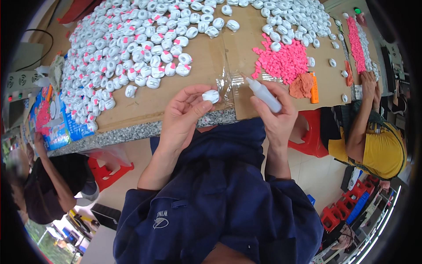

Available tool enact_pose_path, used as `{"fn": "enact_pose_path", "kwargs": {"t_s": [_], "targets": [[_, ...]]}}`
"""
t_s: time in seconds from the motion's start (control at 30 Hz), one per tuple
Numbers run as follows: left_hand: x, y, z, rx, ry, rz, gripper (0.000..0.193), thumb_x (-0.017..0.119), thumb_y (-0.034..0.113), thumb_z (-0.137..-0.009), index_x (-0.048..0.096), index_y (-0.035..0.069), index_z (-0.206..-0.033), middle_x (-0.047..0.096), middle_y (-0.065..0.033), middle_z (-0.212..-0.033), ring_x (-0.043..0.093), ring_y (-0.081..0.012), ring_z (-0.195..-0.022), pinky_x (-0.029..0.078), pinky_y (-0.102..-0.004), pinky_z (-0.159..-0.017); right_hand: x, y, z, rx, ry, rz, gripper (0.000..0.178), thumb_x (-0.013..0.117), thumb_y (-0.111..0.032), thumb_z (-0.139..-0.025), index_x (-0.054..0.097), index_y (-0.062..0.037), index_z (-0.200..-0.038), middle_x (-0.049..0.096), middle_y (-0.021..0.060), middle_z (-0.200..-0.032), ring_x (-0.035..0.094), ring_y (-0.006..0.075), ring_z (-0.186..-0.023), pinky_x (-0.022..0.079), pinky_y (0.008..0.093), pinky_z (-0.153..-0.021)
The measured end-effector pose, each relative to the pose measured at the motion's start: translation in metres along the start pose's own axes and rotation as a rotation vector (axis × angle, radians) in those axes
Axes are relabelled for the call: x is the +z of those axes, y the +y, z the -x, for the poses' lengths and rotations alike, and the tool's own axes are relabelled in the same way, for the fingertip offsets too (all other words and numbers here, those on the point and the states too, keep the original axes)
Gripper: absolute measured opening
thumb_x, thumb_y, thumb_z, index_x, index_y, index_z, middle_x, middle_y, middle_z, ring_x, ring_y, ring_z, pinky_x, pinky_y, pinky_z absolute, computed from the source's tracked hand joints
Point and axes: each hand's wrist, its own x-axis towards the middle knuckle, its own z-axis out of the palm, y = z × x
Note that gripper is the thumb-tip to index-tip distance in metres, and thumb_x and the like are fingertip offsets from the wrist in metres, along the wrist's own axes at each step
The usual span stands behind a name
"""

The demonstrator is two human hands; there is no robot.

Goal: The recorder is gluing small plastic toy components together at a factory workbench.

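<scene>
My left hand [183, 115] pinches a small white rounded plastic piece [211, 96] between thumb and fingers, just above the table's near edge. Opposite it, my right hand [281, 115] is wrapped round a white squeeze bottle [266, 97] with a thin nozzle. The bottle tilts so that its tip points up and to the left, apart from the piece. Beyond my right hand lies a heap of small pink pieces [283, 59]. A big spread of similar white pieces [145, 53], many with pink parts on them, covers the table at the left.
Cardboard [206, 83] covers the granite-edged table [132, 131]. An orange cloth [301, 86] and an orange tube [314, 88] lie right of my right hand. More white pieces [299, 17] sit at the far right. Co-workers sit at both sides, one in a yellow top [382, 145].
</scene>
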Motion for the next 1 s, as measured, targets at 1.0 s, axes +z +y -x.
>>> {"fn": "enact_pose_path", "kwargs": {"t_s": [1.0], "targets": [[0.019, -0.013, 0.01, -0.151, -0.021, -0.039, 0.028, 0.055, 0.001, -0.083, 0.05, 0.0, -0.11, 0.055, -0.0156, -0.113, 0.057, -0.0215, -0.096, 0.046, -0.0274, -0.078, -0.031, 0.02, -0.036, -0.463, -0.161, 0.67, 0.022, 0.068, -0.004, -0.067, 0.066, -0.0059, -0.089, 0.057, 0.0051, -0.084, 0.051, 0.0217, -0.079, 0.042, 0.031, -0.067]]}}
